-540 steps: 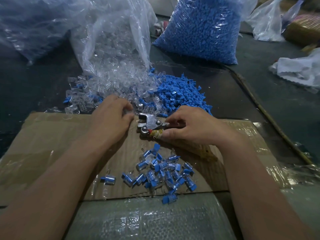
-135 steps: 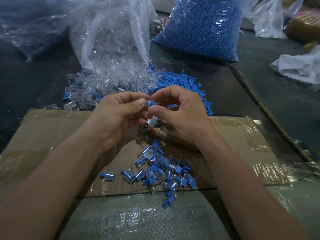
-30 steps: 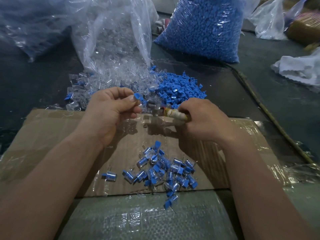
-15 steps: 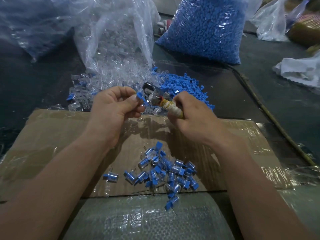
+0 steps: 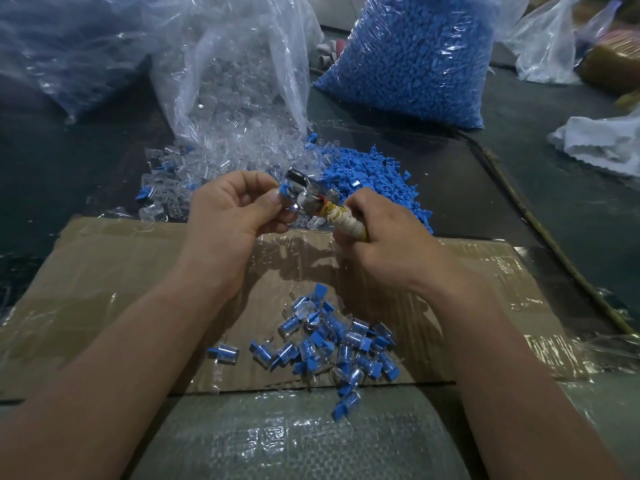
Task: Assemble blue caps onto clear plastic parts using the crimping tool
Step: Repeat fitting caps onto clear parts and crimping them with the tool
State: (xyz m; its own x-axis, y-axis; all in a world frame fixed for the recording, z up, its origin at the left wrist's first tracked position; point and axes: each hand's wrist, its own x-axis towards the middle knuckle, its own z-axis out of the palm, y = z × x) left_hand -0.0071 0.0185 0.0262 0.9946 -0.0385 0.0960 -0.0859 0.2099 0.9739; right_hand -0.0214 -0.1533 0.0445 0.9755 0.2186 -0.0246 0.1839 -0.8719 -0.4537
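My left hand point(image 5: 228, 216) pinches a clear part with a blue cap point(image 5: 284, 189) between thumb and fingers. The cap sits in the metal jaws of the crimping tool point(image 5: 306, 195). My right hand point(image 5: 384, 233) grips the tool's tape-wrapped handle point(image 5: 343, 218). Both hands hover above the cardboard sheet point(image 5: 104, 271). A pile of assembled capped parts point(image 5: 332, 344) lies on the cardboard below the hands. Loose blue caps point(image 5: 367, 171) and loose clear parts point(image 5: 214, 168) are heaped just beyond the hands.
An open clear bag of clear parts point(image 5: 239, 74) and a full bag of blue caps point(image 5: 412, 60) stand at the back. More plastic bags point(image 5: 62, 46) lie far left. White cloth point(image 5: 602, 143) lies at right. A woven sack point(image 5: 294, 441) is near me.
My right hand has brought the crimping tool leftward, and its jaws have met the capped part in my left hand. Earlier the tool lay on the cardboard while both hands joined the cap and part.
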